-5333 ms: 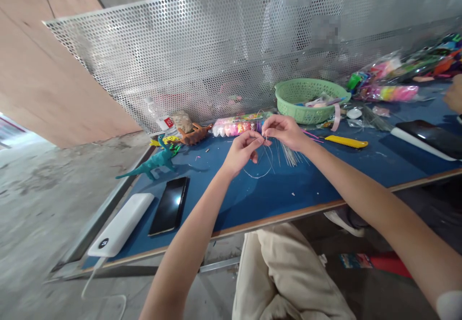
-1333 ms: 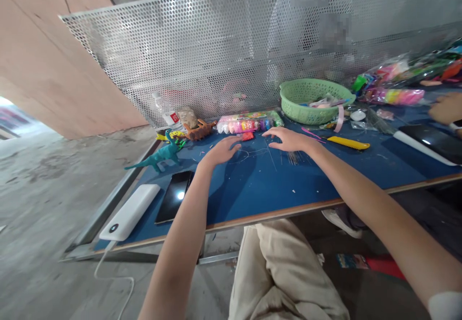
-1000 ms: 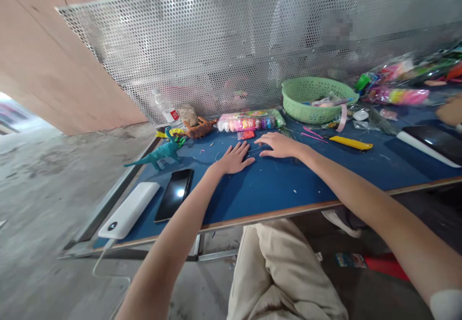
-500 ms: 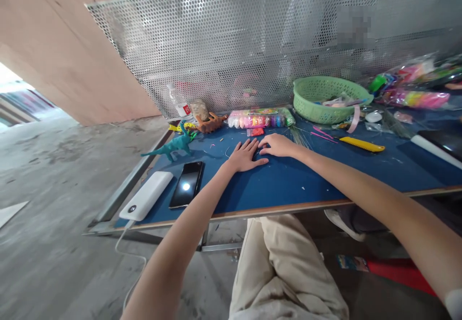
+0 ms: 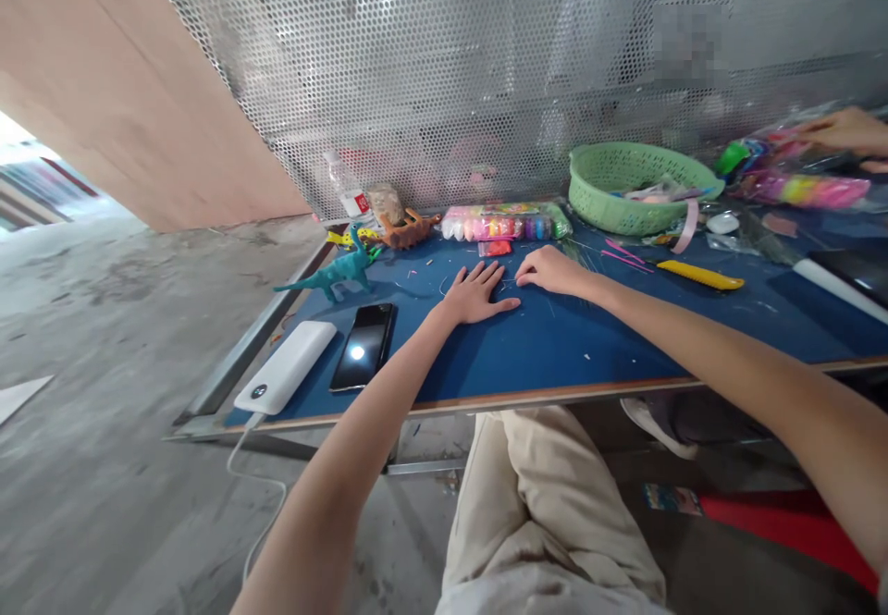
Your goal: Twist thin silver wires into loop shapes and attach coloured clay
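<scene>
My left hand (image 5: 475, 294) lies flat on the blue tabletop (image 5: 499, 356), fingers spread and thumb out to the right. A thin wire (image 5: 444, 286) curves out from beside its fingers; the rest is hidden under the palm. Just to the right, my right hand (image 5: 551, 271) is closed in a pinch, fingertips down near the tabletop, on what looks like the same fine wire. Behind the hands lies a small packet with red contents (image 5: 495, 248). A bundle of thin greenish wires (image 5: 573, 252) lies behind my right hand, partly covered by it.
On the left are a power bank (image 5: 286, 368), a phone (image 5: 362, 347), a teal toy dinosaur (image 5: 339, 271) and a brown one (image 5: 409, 229). Colourful clay packs (image 5: 506, 224), a green basket (image 5: 624, 217) and a yellow utility knife (image 5: 700, 275) stand or lie behind and right. Another person's hand (image 5: 846, 131) reaches in.
My right hand has moved slightly right, away from my left hand, its fingers now pinched. My left hand stays flat. Another person's hand has appeared over the bags at far right.
</scene>
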### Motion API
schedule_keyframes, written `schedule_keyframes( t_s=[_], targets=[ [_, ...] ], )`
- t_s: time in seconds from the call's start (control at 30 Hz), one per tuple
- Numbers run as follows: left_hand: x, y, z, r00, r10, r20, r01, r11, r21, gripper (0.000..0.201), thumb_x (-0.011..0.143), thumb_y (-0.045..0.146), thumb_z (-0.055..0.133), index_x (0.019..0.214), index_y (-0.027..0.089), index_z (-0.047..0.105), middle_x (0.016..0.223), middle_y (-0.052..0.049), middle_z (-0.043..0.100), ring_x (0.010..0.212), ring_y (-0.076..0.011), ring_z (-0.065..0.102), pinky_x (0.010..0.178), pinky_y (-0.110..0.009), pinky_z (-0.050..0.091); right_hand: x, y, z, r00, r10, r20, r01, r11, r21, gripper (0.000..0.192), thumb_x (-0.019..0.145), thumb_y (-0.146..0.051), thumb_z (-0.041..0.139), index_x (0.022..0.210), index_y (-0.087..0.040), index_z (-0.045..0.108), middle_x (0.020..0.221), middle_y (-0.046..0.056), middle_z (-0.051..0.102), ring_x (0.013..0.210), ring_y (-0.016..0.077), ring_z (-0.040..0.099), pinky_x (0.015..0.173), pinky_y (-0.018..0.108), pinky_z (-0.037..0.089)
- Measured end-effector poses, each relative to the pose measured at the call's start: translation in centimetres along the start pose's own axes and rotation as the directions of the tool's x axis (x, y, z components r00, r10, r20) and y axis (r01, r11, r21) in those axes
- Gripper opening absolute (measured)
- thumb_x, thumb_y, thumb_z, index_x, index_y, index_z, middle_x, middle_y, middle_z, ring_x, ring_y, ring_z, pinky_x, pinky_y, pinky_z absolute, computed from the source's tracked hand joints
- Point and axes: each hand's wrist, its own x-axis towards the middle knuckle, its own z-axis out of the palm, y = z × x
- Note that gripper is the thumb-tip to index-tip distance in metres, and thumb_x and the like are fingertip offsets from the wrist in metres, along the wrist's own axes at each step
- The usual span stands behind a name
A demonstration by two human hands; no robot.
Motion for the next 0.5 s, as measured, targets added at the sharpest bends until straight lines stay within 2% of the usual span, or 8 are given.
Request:
schedule_keyframes(
  t_s=[0.17, 0.3, 0.37, 0.5],
  targets=[
    [0.3, -0.2, 0.1, 1.000, 0.004, 0.010, -0.004, 1.000, -0.004, 0.100, 0.088, 0.088, 0.030, 0.167, 0.028, 0.022, 0.174, -0.003, 0.014, 0.162, -0.0350, 0.011, 0.130, -0.059, 0.005, -1.8, 1.0, -1.0, 0.999, 0.026, -0.034, -0.026, 1.000, -0.013, 0.012, 0.087, -0.026, 0.073, 0.086, -0.026, 0.085, 0.091, 0.004, 0.081, 0.086, 0.0254, 0.074, 0.084, 0.038, 0.055],
    [0.9, -0.6, 0.5, 0.999, -0.032, 0.015, 0.033, 0.999, -0.009, 0.083, 0.098, 0.077, 0.016, 0.167, 0.032, 0.024, 0.174, 0.000, 0.017, 0.163, -0.0314, 0.012, 0.130, -0.059, 0.006, -2.9, 2.1, -1.9, 0.999, 0.029, -0.021, -0.029, 0.999, -0.026, 0.017, 0.087, -0.033, 0.075, 0.097, -0.024, 0.085, 0.092, 0.007, 0.080, 0.082, 0.0244, 0.071, 0.080, 0.037, 0.054],
    [1.0, -0.7, 0.6, 0.999, -0.040, 0.020, 0.040, 0.999, -0.002, 0.075, 0.101, 0.071, 0.013, 0.166, 0.035, 0.024, 0.174, 0.001, 0.017, 0.163, -0.0307, 0.012, 0.130, -0.060, 0.007, -3.3, 2.8, -2.3, 1.000, 0.001, -0.015, -0.001, 1.000, -0.021, 0.020, 0.089, -0.035, 0.072, 0.102, -0.024, 0.085, 0.094, 0.007, 0.079, 0.082, 0.0242, 0.071, 0.082, 0.038, 0.054],
    [0.9, -0.5, 0.5, 1.000, -0.015, 0.004, 0.015, 1.000, 0.007, 0.063, 0.104, 0.065, 0.020, 0.163, 0.045, 0.027, 0.174, 0.003, 0.018, 0.162, -0.0339, 0.013, 0.127, -0.066, 0.006, -4.0, 4.0, -2.7, 0.993, -0.114, -0.039, 0.114, 0.993, -0.011, 0.027, 0.095, -0.037, 0.062, 0.108, -0.025, 0.083, 0.105, 0.010, 0.078, 0.096, 0.0278, 0.072, 0.093, 0.043, 0.053]
  ],
)
